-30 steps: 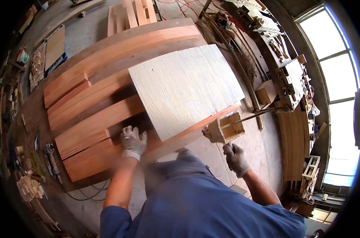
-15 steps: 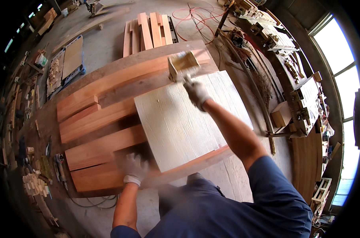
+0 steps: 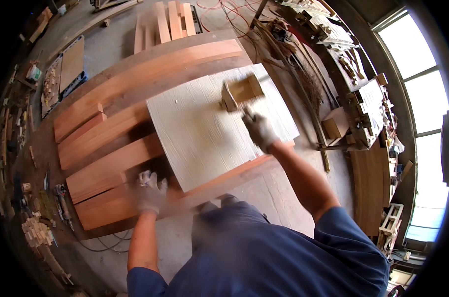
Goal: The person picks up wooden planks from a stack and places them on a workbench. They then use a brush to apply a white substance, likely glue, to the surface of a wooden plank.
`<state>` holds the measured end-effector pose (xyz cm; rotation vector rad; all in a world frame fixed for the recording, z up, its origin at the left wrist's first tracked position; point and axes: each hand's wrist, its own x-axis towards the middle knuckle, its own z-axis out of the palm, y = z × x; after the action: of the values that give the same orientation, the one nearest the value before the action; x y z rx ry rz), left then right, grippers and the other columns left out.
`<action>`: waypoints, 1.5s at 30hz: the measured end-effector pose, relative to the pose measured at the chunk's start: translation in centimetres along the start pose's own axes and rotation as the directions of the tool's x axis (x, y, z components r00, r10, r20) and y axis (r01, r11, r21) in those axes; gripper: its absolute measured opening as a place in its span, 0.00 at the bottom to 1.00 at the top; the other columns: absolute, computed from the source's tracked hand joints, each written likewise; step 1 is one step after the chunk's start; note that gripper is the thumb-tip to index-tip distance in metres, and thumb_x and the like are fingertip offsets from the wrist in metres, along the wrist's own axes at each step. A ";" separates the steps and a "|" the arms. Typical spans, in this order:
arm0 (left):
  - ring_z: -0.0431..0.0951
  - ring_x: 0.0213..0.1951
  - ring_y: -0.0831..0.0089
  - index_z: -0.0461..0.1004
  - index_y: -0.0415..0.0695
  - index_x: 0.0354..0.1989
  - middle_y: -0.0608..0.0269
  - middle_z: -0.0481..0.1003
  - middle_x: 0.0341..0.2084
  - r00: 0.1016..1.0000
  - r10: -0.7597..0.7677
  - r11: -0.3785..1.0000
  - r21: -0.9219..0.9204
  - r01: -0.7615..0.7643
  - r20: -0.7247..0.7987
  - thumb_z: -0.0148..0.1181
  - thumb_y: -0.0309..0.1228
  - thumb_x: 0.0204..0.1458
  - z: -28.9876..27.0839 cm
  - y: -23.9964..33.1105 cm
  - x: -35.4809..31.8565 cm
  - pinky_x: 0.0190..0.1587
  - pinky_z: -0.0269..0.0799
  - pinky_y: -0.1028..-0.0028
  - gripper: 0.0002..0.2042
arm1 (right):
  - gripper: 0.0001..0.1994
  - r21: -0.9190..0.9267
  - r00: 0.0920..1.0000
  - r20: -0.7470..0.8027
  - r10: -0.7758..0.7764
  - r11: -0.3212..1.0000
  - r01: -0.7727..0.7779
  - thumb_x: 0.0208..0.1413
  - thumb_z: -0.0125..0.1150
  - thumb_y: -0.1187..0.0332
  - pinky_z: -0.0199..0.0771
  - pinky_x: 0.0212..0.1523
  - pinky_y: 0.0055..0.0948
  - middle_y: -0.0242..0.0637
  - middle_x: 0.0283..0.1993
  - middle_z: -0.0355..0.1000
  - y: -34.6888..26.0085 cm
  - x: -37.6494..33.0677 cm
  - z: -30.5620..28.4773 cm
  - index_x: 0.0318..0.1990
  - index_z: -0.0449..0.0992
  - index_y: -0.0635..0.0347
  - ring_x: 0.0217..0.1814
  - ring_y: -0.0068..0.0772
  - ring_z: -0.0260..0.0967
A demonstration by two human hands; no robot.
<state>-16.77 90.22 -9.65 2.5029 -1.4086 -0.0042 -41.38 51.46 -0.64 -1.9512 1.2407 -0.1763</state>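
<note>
My right hand (image 3: 260, 129), in a light work glove, is closed round the handle of a box-shaped glue spreader (image 3: 245, 92) with an open, tan inside. The spreader is over the right part of a white-coated square panel (image 3: 199, 128) with a streaky, wet-looking surface; I cannot tell whether it touches. A small pale lump lies near the panel's far left corner. The panel rests across several reddish wooden boards (image 3: 113, 157) on a large brown table. My gloved left hand (image 3: 151, 192) is open, fingers spread, above the near boards left of the panel, and holds nothing.
More boards (image 3: 172, 22) are stacked beyond the table, near a red hose (image 3: 219, 5). On the right stands a long bench (image 3: 355, 94) crowded with wood parts. Wood offcuts (image 3: 36, 231) and hand tools (image 3: 62, 203) lie at the left, with a cable (image 3: 105, 245) below.
My right hand has brought the spreader from the panel's far edge nearer to me, over its coated face. The whole view has shifted; my left hand stays by the near boards.
</note>
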 end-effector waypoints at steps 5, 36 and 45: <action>0.73 0.55 0.45 0.80 0.36 0.47 0.42 0.75 0.51 1.000 -0.001 1.000 -0.019 0.000 -0.018 0.65 0.44 0.56 -0.2 -0.1 -0.3 0.57 0.71 0.49 0.21 | 0.20 -0.116 0.986 0.016 0.164 0.980 -0.161 0.72 0.54 0.53 0.74 0.39 0.44 0.50 0.33 0.78 4.3 -19.7 -3.8 0.46 0.76 0.64 0.35 0.51 0.76; 0.67 0.60 0.46 0.77 0.39 0.53 0.46 0.69 0.54 0.956 -0.281 0.957 0.107 0.271 0.089 0.63 0.32 0.58 3.4 2.7 -0.8 0.64 0.64 0.50 0.17 | 0.20 0.249 0.993 0.060 0.097 0.962 -0.109 0.71 0.56 0.47 0.58 0.15 0.31 0.26 0.19 0.63 -7.7 12.3 -5.6 0.36 0.71 0.54 0.14 0.23 0.56; 0.67 0.61 0.46 0.77 0.38 0.55 0.46 0.69 0.55 0.963 -0.259 0.962 0.112 0.249 0.076 0.62 0.33 0.60 1.0 4.8 0.1 0.65 0.64 0.50 0.17 | 0.15 -0.462 0.912 0.083 -0.402 0.796 0.392 0.73 0.52 0.59 0.75 0.33 0.46 0.48 0.32 0.74 10.1 -12.0 -8.6 0.44 0.75 0.64 0.32 0.48 0.75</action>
<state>-20.85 87.58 -9.46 2.7841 -1.1337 -0.0990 -58.88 54.44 1.59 -2.6359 0.9185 -0.1101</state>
